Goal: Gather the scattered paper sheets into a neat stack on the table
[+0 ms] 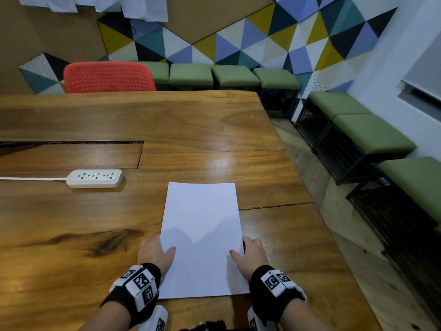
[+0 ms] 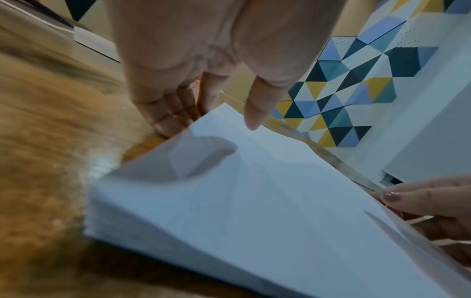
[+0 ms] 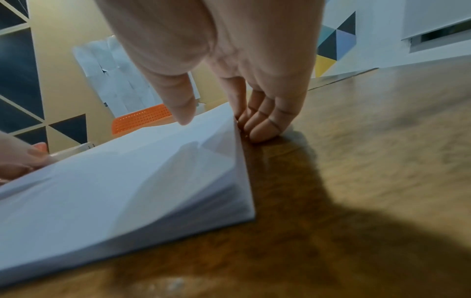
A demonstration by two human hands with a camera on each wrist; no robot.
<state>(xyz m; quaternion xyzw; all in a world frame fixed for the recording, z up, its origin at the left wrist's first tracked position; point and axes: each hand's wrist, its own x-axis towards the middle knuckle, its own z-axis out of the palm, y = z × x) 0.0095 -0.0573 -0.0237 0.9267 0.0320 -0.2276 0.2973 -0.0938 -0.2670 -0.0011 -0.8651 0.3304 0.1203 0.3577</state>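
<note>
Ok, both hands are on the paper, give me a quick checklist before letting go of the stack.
1. Sheets gathered into one stack: ok, no loose sheets visible elsewhere on the table.
2. Edges squared: ok from the head view; the wrist views are too blurred to confirm.
3. Left hand on the left edge, thumb on top: ok.
4. Right hand on the right edge, thumb on top: ok.
5. Stack lying flat: not ok, both long edges look lifted by the fingers.
6. Power strip apart from the stack: ok.
</note>
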